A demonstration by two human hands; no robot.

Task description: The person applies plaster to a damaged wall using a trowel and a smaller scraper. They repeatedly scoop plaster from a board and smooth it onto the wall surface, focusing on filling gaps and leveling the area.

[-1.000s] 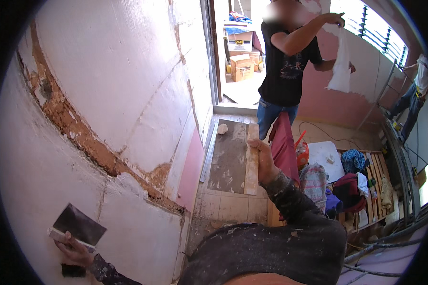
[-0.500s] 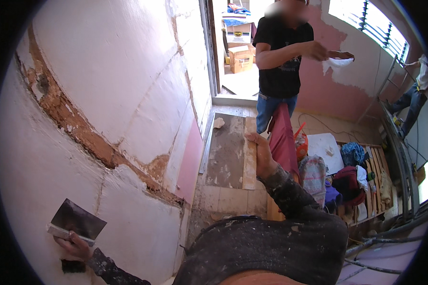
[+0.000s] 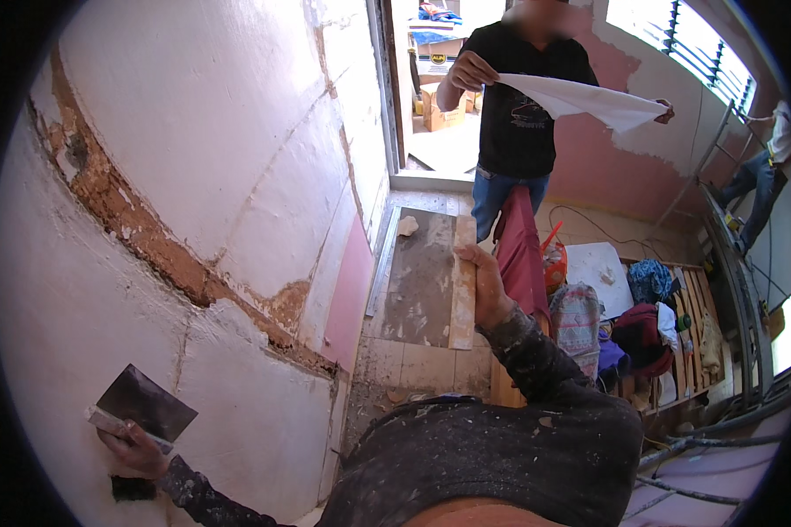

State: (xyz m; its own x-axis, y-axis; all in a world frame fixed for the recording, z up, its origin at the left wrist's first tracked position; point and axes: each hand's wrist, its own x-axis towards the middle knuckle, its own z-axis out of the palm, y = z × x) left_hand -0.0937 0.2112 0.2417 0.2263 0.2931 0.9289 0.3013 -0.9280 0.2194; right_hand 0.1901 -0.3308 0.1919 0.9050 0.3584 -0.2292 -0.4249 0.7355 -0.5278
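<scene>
My left hand [image 3: 139, 443] grips the handle of a wide rectangular steel trowel [image 3: 147, 398] at the white wall [image 3: 88, 325], just above a dark square opening [image 3: 134, 489]. My right hand [image 3: 488, 285] grips the pale wooden strip along the edge of a flat grey mortar board [image 3: 415, 290], held out over the tiled floor. A small off-white lump [image 3: 408, 226] sits at the board's far end. A long cracked band [image 3: 189, 272] of bare brown render crosses the wall to my left.
A person [image 3: 517, 123] in dark clothes holds a white sheet [image 3: 589, 98] by the doorway, behind maroon cloth [image 3: 523, 259]. Boxes [image 3: 439, 105] stand beyond. At right lie bags [image 3: 576, 325] and a slatted wooden pallet [image 3: 699, 316]; another person [image 3: 756, 176] is on metal scaffolding [image 3: 721, 132].
The person in dark clothes has opened the hanging white sheet out sideways between both hands. My hands keep their grips, and the board sits slightly higher in the picture.
</scene>
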